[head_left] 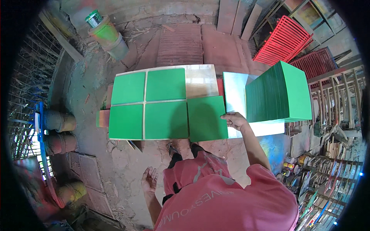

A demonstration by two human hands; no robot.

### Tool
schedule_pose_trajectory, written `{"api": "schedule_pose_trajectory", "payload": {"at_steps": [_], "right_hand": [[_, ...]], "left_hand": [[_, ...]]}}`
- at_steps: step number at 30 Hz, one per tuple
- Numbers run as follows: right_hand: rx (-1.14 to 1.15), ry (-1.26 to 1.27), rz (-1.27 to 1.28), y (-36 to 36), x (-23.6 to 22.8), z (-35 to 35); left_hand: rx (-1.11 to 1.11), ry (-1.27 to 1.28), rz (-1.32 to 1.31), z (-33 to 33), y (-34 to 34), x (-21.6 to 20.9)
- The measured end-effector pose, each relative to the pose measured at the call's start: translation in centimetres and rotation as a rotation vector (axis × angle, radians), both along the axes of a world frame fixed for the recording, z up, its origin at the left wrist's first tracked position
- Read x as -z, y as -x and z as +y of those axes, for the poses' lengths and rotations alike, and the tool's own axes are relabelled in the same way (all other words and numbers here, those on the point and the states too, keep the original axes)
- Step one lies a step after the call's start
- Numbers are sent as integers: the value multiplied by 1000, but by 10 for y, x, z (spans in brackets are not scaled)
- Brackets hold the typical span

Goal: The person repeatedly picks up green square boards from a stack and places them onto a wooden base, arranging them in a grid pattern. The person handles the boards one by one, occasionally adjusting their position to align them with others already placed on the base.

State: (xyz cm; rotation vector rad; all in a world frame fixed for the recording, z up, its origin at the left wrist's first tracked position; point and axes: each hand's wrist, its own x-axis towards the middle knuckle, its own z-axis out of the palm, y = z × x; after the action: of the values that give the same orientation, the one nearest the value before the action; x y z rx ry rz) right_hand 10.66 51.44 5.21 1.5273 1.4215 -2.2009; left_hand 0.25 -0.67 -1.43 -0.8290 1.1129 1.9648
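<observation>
My right hand [234, 120] pinches the right edge of a green square panel [207, 124] between thumb and fingers. That panel lies at the near right of a pale board [201, 81], whose bare wood shows just beyond it. Several more green panels [165, 85] lie flat in two rows to its left, with narrow gaps between them. My left hand [149, 179] hangs low beside my body, away from the board, its fingers loosely spread and holding nothing. Right of the panels, a tall stack of green panels [285, 92] rests on a shiny pale sheet [235, 88].
Paint-stained buckets stand along the left wall, and a bucket [106, 34] with a green tin [93, 18] on top is at the back left. Red slatted pieces [283, 40] lean at the back right. Wooden racks [339, 92] and paint cans [291, 166] line the right side.
</observation>
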Motion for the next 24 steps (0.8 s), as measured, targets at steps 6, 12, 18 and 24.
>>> {"api": "schedule_pose_trajectory", "payload": {"at_steps": [6,12,18,24], "right_hand": [[12,-104,-31,1,0,-5],[-21,-171,-48,3,-3,-7],[-46,-272,-136,-1,9,-4],[-146,-468,-256,5,3,-9]], "left_hand": [[5,4,16,-11,-5,9],[-9,17,-2,-13,-9,7],[-26,7,0,-14,-11,7],[-24,-9,12,-18,-14,13]]}}
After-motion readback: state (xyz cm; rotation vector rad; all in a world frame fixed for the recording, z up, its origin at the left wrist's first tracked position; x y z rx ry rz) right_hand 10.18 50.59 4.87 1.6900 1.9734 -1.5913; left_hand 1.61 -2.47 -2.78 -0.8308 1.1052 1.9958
